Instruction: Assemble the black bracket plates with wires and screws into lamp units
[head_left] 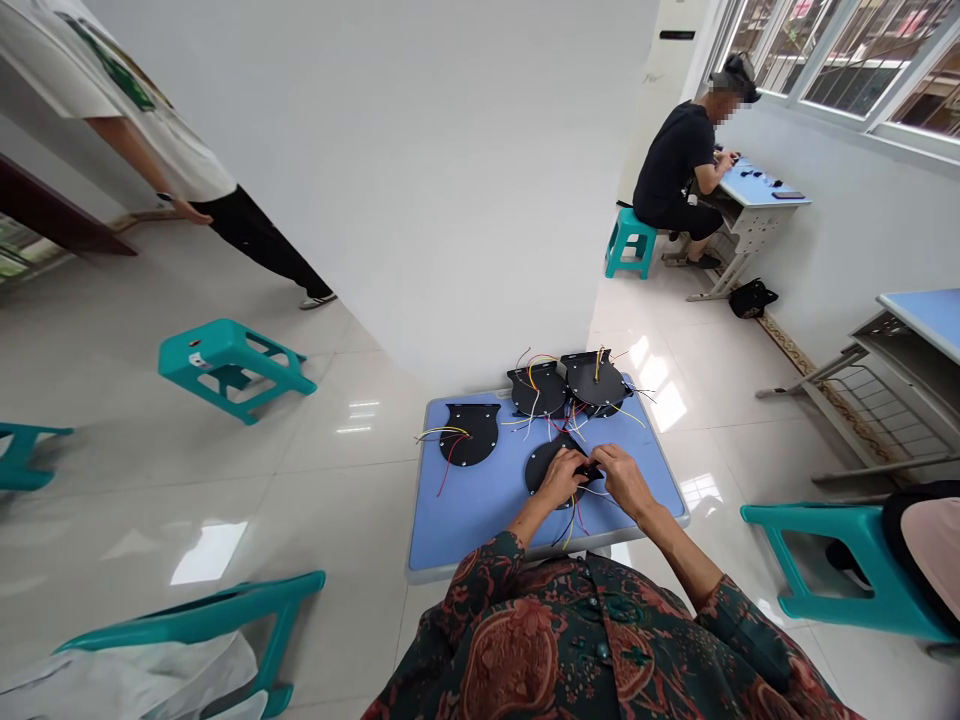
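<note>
A small blue table (465, 510) stands before me. Several black round plates with coloured wires lie on it: one at the left (469, 432), two at the back (538, 390) (598, 380), and one nearest me (541, 462). My left hand (561, 478) rests on the nearest plate with its fingers curled. My right hand (619, 474) meets it from the right, and both pinch a small black part (591, 468) at the plate's right edge. Yellow and red wires trail from under my hands towards me.
Teal stools stand around: one at the left (229, 365), one at the right (847, 570), one at the lower left (225, 620). A person in black sits at a far desk (765, 190). Another person stands at the upper left. A grey desk (915, 340) stands at the right.
</note>
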